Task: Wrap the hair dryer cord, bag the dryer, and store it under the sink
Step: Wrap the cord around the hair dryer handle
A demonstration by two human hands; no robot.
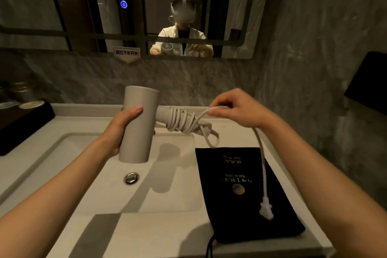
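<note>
Fingers (pixel 215 112) of the right hand (pixel 236 109) pinch the cord (pixel 262 159), which runs left from them into several coils (pixel 181 120) wound around the dryer's handle. Below the right wrist the free cord hangs down, its plug (pixel 266 209) dangling over the bag (pixel 236 211). A small loose loop of cord droops under the coils, near the bag's top edge. The left hand (pixel 120 130) is clenched around the barrel of the dryer (pixel 138 123), thumb on the near side, holding it upright over the sink (pixel 90 190), handle pointing toward the right hand. The black bag lies flat on the table (pixel 146 234) beneath the right forearm, gold print on it, its drawstring trailing off the near edge. The drain (pixel 131 178) sits below the dryer.
</note>
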